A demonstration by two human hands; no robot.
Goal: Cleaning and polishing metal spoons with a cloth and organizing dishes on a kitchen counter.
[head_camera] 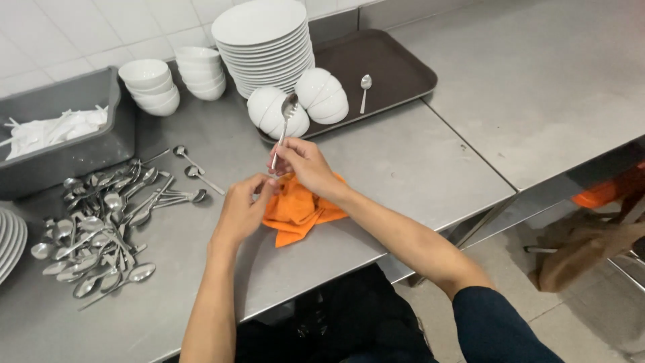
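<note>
Our right hand (302,161) pinched a spoon (285,124) upright; our left hand (243,210) gripped the orange cloth (295,212). One spoon lay on the tray (396,67), while the pile (101,228) looked largely unwiped.

Even bright light, soft shadows, slight blur

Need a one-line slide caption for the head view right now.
Both hands, left hand and right hand, hold a spoon over an orange cloth beside a spoon pile.

Plates (9,243) cut by left edge; orange cloth (295,214) partly hidden under both hands' fingers (267,190).
</note>
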